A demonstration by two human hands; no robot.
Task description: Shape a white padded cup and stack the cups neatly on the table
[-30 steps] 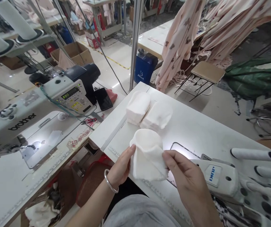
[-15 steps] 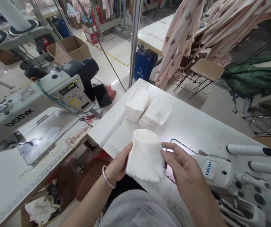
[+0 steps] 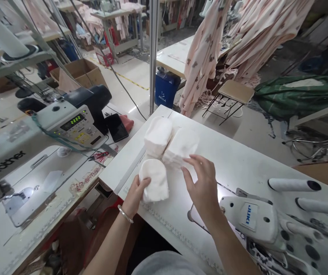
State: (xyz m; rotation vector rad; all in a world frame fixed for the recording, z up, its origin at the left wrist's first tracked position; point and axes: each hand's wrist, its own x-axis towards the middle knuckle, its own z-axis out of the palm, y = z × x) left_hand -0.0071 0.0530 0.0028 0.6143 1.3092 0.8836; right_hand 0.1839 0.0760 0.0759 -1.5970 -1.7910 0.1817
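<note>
Driving remotely, I've got my left hand [image 3: 137, 191] with fingers pinching the white cloth piece [image 3: 155, 183], left of the JUKI machine [image 3: 248, 215]; right hand [image 3: 203, 181] fingers spread, gripping nothing. Cloth looks light, floppy, so I'd pinch an edge.

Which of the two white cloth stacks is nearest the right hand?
The right stack, its near edge by the fingertips of the right hand. The left stack lies farther from that hand, beyond the white piece in the left hand.
</note>
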